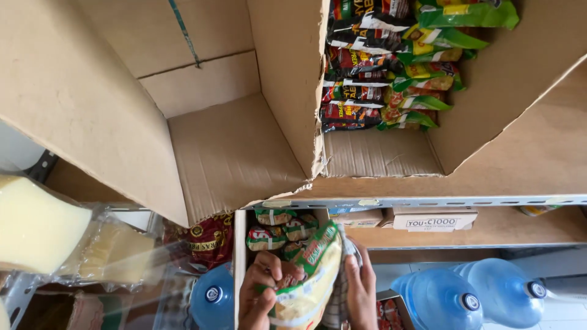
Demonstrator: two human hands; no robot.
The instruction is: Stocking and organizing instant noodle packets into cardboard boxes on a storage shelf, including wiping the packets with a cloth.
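At the bottom middle, my left hand point(260, 292) and my right hand point(361, 292) together grip a bunch of green and yellow snack packets point(309, 278), held between the two hands. Just above them, more green packets point(278, 229) lie on a lower shelf. Higher up, an open cardboard box point(379, 153) on a wooden shelf holds stacked dark red packets point(351, 91) and green packets point(422, 85). A second open cardboard box point(226, 146) to its left is bare inside.
A metal shelf rail point(440, 200) runs below the boxes. Blue water jugs point(443, 299) stand at the lower right, another jug point(211, 296) beside my left hand. Wrapped yellow blocks point(43, 226) sit at the left. Small cartons point(434, 219) rest on the shelf.
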